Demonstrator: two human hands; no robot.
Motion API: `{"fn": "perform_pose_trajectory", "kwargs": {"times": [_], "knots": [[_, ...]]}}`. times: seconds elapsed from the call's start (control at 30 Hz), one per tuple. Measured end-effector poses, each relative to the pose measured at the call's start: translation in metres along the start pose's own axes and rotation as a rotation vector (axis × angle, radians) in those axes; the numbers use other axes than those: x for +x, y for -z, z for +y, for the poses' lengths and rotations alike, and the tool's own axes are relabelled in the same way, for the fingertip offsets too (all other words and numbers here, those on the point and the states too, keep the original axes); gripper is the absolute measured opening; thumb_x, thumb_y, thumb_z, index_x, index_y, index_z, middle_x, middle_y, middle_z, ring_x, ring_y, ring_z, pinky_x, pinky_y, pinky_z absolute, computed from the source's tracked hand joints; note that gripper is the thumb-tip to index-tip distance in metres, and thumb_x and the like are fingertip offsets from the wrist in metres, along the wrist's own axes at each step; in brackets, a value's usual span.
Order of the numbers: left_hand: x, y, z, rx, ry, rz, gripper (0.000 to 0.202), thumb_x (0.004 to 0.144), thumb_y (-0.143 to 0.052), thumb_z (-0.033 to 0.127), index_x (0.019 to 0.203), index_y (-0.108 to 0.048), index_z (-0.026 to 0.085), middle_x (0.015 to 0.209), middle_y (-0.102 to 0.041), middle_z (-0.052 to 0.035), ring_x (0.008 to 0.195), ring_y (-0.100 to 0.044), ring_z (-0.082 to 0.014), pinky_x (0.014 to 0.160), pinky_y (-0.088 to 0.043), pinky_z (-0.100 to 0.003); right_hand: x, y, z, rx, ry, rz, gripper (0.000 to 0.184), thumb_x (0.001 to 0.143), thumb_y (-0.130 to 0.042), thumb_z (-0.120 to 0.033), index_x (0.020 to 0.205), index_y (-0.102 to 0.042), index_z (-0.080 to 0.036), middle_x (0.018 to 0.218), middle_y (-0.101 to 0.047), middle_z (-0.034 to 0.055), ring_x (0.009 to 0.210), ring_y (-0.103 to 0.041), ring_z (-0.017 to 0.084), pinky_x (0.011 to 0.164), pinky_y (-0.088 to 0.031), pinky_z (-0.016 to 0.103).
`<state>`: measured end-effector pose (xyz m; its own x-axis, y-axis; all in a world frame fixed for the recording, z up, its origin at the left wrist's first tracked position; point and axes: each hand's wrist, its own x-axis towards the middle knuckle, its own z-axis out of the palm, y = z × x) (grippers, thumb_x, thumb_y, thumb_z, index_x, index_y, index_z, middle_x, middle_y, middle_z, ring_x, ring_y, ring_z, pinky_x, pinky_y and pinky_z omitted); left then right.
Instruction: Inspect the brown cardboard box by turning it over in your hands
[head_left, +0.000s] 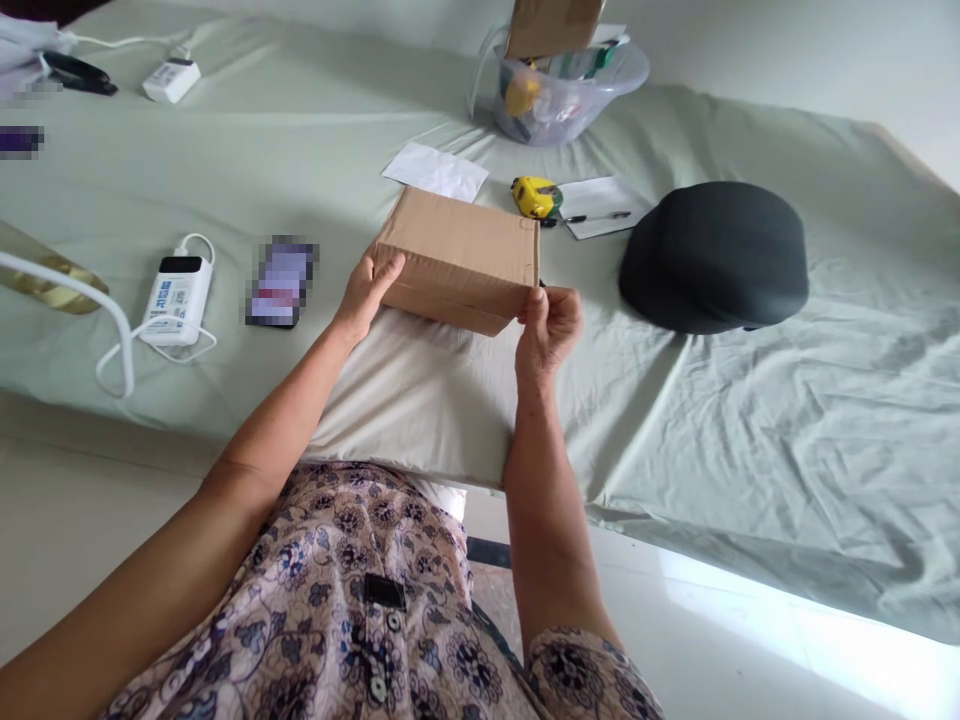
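A closed brown cardboard box (461, 255) rests on a pale cushion (420, 400) on the light green sheet (750, 420). My left hand (365, 295) lies against the box's left end, fingers wrapped on its near corner. At the box's right near corner my right hand (547, 325) has its fingers curled and pinched on the edge. Both hands grip the box between them.
A black rounded case (712, 255) lies right of the box. Behind the box are a yellow tape measure (534, 196), a paper with a pen (600, 205), a white envelope (435, 170) and a clear plastic tub (566, 90). A phone (281, 282) and power bank (175, 298) lie left.
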<state>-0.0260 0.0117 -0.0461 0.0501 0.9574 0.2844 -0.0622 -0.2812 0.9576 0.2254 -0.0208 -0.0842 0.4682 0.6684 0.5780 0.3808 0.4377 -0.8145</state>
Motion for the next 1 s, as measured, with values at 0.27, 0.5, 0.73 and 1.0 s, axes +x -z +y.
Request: {"fn": "perform_pose_trajectory", "kwargs": {"times": [0.27, 0.5, 0.73, 1.0], "knots": [[0.001, 0.007, -0.007, -0.016, 0.041, 0.163, 0.073, 0.079, -0.060, 0.089, 0.110, -0.070, 0.024, 0.119, -0.073, -0.0090, 0.130, -0.062, -0.0309, 0.111, -0.054, -0.048, 0.000, -0.003, 0.010, 0.040, -0.011, -0.096, 0.045, 0.091, -0.061, -0.068, 0.098, -0.062, -0.023, 0.077, -0.049, -0.0044, 0.064, -0.047, 0.009, 0.064, -0.044, 0.026], [0.009, 0.019, -0.019, -0.007, 0.130, 0.340, 0.073, 0.072, -0.061, 0.093, 0.094, -0.065, 0.023, 0.097, -0.069, -0.0063, 0.105, -0.069, -0.0254, 0.079, -0.062, -0.036, -0.002, 0.000, 0.008, -0.010, 0.060, -0.283, 0.053, 0.091, -0.065, -0.057, 0.136, -0.061, -0.029, 0.106, -0.063, 0.0040, 0.082, -0.059, 0.014, 0.070, -0.055, 0.028], [0.011, 0.024, -0.017, 0.044, 0.053, 0.355, 0.077, 0.065, -0.070, 0.091, 0.099, -0.068, 0.022, 0.107, -0.073, -0.0093, 0.113, -0.068, -0.0275, 0.084, -0.062, -0.036, -0.003, -0.001, 0.006, -0.022, 0.106, -0.346, 0.063, 0.093, -0.063, -0.049, 0.152, -0.050, -0.034, 0.117, -0.063, 0.0050, 0.083, -0.059, 0.013, 0.074, -0.060, 0.030], [0.012, 0.018, -0.017, 0.138, -0.103, 0.226, 0.077, 0.078, -0.070, 0.080, 0.128, -0.067, 0.022, 0.134, -0.070, -0.0122, 0.133, -0.063, -0.0313, 0.116, -0.050, -0.044, 0.000, -0.002, 0.008, 0.011, 0.140, -0.309, 0.082, 0.092, -0.064, -0.056, 0.164, -0.030, -0.037, 0.130, -0.060, 0.0066, 0.078, -0.055, 0.011, 0.074, -0.059, 0.029]]}}
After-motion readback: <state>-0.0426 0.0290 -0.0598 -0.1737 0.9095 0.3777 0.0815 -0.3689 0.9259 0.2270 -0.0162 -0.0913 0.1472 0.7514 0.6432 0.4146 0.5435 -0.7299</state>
